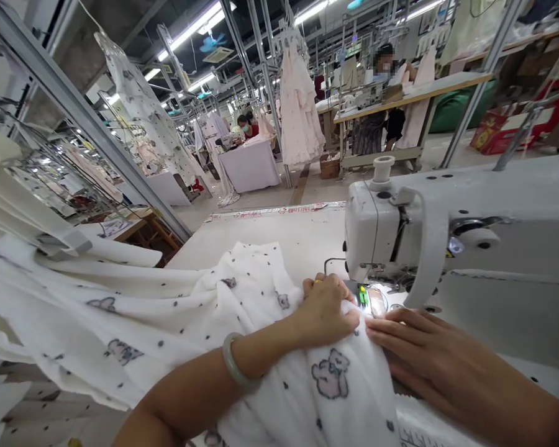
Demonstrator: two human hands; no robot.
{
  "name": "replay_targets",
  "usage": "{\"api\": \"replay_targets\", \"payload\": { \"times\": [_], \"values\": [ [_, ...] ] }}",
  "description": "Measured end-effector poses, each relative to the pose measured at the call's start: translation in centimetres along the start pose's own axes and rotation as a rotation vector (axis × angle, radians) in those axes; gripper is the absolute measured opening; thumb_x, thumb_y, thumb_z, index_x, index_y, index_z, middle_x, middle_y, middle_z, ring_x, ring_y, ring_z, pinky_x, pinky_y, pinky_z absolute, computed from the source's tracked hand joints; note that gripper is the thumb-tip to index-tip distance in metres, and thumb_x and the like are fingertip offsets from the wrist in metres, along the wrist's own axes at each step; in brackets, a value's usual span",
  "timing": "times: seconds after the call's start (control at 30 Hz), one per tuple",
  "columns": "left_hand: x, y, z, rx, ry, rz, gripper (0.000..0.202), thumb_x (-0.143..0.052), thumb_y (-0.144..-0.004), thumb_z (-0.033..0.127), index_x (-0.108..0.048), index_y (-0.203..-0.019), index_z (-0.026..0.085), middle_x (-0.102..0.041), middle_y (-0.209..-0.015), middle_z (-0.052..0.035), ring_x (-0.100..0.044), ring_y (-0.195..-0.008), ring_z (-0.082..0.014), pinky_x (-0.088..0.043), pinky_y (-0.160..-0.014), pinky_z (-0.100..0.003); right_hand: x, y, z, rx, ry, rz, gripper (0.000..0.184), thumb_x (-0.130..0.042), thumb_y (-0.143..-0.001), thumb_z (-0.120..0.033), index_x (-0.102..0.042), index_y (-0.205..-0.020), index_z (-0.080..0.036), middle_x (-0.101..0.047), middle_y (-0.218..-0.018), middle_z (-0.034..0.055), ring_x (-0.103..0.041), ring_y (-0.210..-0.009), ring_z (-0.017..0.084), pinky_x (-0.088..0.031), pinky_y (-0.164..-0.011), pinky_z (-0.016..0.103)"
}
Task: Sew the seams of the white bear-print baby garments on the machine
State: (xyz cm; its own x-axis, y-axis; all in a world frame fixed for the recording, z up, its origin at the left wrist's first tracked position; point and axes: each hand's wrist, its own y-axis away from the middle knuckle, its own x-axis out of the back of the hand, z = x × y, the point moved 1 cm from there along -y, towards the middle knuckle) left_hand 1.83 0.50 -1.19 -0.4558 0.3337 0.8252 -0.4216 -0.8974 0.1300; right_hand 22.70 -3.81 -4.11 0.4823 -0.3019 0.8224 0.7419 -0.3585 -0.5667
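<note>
Steadily: left hand (327,310) pinches soft white bear-printed cloth (249,304) | right hand (426,344) straight-fingered at its edge, grip unclear | keep it flat, fingertips clear beneath glossy white sewing machine (507,198)

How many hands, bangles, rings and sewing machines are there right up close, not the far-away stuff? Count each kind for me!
Hands: 2 (left hand and right hand)
Bangles: 1 (pale bangle)
Rings: 1 (yellow ring)
Sewing machines: 1 (white sewing machine)
Total: 5
</note>
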Motion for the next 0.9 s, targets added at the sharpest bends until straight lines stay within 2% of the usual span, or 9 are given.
{"api": "replay_targets", "payload": {
  "times": [0.13, 0.23, 0.33, 0.53, 0.63, 0.77, 0.8, 0.9],
  "values": [
    [-0.1, -1.6, -0.1, -0.008, -0.035, 0.008, 0.006, -0.062, -0.09, 0.025, -0.067, -0.09, 0.021, -0.065, -0.119, -0.0053, -0.056, -0.124, -0.0267, -0.038, -0.116, -0.046, -0.5, 0.6, 0.9, -0.049, 0.011, 0.003, 0.035, -0.05, -0.109, -0.034, -0.066, -0.14, -0.028, -0.082, -0.118, 0.0016, -0.078, -0.097, 0.025, -0.055, -0.081, 0.043],
    [-0.1, -2.5, -0.4, -0.02, -0.065, 0.031, 0.009, -0.061, -0.09, 0.025, -0.063, -0.082, 0.02, -0.064, -0.118, -0.0054, -0.056, -0.123, -0.0267, -0.04, -0.114, -0.045, -0.6, 0.6, 1.3, -0.102, -0.019, 0.039, 0.036, -0.045, -0.109, -0.026, -0.065, -0.139, -0.03, -0.082, -0.108, 0.0011, -0.078, -0.08, 0.024, -0.051, -0.069, 0.043],
    [-0.1, -2.9, -0.6, -0.013, -0.078, 0.055, 0.012, -0.061, -0.091, 0.026, -0.058, -0.08, 0.021, -0.063, -0.115, -0.0052, -0.056, -0.12, -0.0261, -0.041, -0.114, -0.044, -0.3, 0.2, 1.2, -0.149, -0.071, 0.016, 0.033, -0.044, -0.11, -0.027, -0.064, -0.137, -0.031, -0.08, -0.099, -0.0005, -0.074, -0.069, 0.022, -0.049, -0.066, 0.042],
    [0.1, -2.7, -0.3, -0.001, -0.108, 0.05, 0.013, -0.061, -0.09, 0.025, -0.055, -0.08, 0.021, -0.063, -0.112, -0.0056, -0.056, -0.118, -0.0266, -0.042, -0.112, -0.045, 0.1, -0.1, 1.2, -0.18, -0.08, -0.05, 0.029, -0.04, -0.114, -0.036, -0.068, -0.116, -0.029, -0.08, -0.101, 0.0008, -0.074, -0.079, 0.022, -0.05, -0.068, 0.039],
    [0.0, -2.7, 0.0, -0.008, -0.128, 0.061, 0.012, -0.061, -0.091, 0.025, -0.057, -0.08, 0.021, -0.064, -0.11, -0.0059, -0.057, -0.119, -0.0274, -0.044, -0.111, -0.045, 0.0, 0.3, 1.3, -0.187, -0.08, -0.039, 0.027, -0.041, -0.114, -0.037, -0.066, -0.119, -0.029, -0.08, -0.105, 0.0004, -0.075, -0.086, 0.024, -0.052, -0.078, 0.042],
    [0.5, -2.7, 0.2, -0.014, -0.179, 0.042, 0.005, -0.064, -0.09, 0.023, -0.064, -0.086, 0.021, -0.065, -0.11, -0.0067, -0.058, -0.121, -0.0285, -0.045, -0.112, -0.044, 0.1, 0.7, 1.5, -0.149, -0.046, 0.022, 0.029, -0.041, -0.115, -0.039, -0.064, -0.129, -0.028, -0.079, -0.105, 0.0022, -0.074, -0.086, 0.025, -0.049, -0.086, 0.045],
    [1.0, -2.5, 0.2, -0.028, -0.183, 0.022, 0.003, -0.064, -0.091, 0.022, -0.066, -0.09, 0.02, -0.066, -0.112, -0.0074, -0.059, -0.122, -0.0289, -0.046, -0.112, -0.044, 0.2, 0.7, 1.5, -0.133, -0.033, 0.018, 0.03, -0.039, -0.116, -0.039, -0.064, -0.126, -0.026, -0.078, -0.103, 0.0028, -0.073, -0.084, 0.024, -0.048, -0.085, 0.045],
    [2.7, -0.6, 0.3, -0.163, -0.147, -0.026, 0.022, -0.059, -0.094, 0.021, -0.069, -0.113, 0.019, -0.067, -0.125, -0.0117, -0.06, -0.126, -0.0299, -0.049, -0.112, -0.044, 0.7, 0.4, 1.0, -0.088, -0.039, -0.023, 0.038, -0.036, -0.117, -0.04, -0.065, -0.104, -0.021, -0.073, -0.093, 0.0045, -0.067, -0.077, 0.022, -0.046, -0.078, 0.042]
  ]
}}
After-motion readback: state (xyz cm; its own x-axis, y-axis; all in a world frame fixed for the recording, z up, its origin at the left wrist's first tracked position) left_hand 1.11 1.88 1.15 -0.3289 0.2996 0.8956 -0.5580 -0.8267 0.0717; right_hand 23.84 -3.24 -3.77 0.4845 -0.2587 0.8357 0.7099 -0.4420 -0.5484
